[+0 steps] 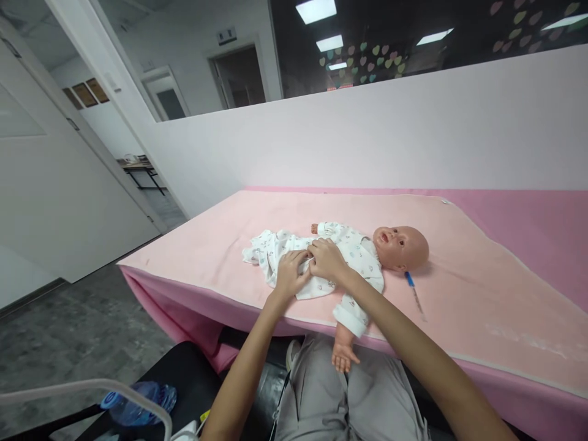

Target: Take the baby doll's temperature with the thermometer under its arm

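Observation:
A baby doll [404,245] lies on its back on the pink-covered table, head to the right. It wears a white printed top [351,245] and white printed trousers [271,245]. Both of my hands are at the doll's waist, close together. My left hand [293,269] has its fingers curled on the cloth near the top of the trousers. My right hand [325,258] pinches fabric at the hem of the top, just beside the left. The fingertips partly cover the cloth between them. One doll arm [344,349] hangs over the table's front edge above my lap.
A thermometer-like stick with a blue cap [416,295] lies by the doll's head. A pale pink sheet [496,294] covers the table, with a white wall behind. A plastic water bottle [142,403] rests on a black chair [184,373] at lower left.

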Tool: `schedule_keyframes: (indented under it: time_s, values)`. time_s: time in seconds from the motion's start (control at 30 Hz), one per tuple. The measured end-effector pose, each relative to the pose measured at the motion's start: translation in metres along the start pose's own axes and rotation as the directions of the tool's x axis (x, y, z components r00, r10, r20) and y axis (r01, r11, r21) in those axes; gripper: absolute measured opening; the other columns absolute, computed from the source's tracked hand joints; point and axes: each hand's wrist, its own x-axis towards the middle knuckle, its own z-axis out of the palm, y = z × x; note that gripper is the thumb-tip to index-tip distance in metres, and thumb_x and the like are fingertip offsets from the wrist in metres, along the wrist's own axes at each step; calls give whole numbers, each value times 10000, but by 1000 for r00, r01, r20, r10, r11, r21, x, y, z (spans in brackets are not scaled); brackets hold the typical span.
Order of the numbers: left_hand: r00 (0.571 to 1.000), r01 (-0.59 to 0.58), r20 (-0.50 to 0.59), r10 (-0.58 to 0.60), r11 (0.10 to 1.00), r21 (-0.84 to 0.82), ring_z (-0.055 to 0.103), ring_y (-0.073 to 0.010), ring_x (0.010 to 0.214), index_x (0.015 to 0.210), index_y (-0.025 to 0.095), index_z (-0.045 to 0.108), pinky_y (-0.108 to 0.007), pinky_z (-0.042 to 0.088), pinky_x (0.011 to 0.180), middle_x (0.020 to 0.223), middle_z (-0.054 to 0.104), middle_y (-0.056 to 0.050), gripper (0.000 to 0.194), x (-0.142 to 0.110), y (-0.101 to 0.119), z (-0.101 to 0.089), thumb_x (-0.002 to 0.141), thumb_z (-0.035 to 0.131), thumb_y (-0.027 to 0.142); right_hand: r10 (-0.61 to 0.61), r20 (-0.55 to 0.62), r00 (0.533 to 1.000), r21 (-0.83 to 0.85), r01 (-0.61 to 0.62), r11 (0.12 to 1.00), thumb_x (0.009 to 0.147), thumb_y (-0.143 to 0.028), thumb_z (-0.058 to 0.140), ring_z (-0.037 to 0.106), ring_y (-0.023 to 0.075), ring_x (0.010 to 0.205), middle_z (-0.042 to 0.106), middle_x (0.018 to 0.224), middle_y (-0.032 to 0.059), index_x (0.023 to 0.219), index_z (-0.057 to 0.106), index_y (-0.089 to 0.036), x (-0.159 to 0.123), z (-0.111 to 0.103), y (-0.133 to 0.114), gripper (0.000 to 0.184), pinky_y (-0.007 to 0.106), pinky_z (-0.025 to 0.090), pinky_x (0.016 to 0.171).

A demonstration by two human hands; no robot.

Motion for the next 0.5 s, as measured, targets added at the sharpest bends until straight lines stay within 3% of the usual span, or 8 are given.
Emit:
schedule_keyframes:
  time_s: [0.27, 0.5]
  values:
    - [1000, 8, -10, -8, 1000, 18, 529, -210, 1009, 1064, 217, 561, -353, 371, 881, 1082, 616, -48, 285, 0, 5, 0, 799, 506, 307, 38, -103, 994, 31, -35, 999, 696, -146, 480, 470, 177, 769, 531, 757, 33, 728, 534, -189, -9, 1, 5, 76, 312, 300, 745]
    - [998, 40, -44, -36, 995, 90, 534, -195, 1009, 1052, 244, 590, -383, 311, 934, 1072, 631, -26, 265, 5, 12, 1, 838, 464, 336, 243, -198, 950, 173, -210, 962, 729, -119, 443, 479, 172, 742, 556, 725, 24, 700, 491, -186, -10, 6, 6, 87, 305, 316, 748]
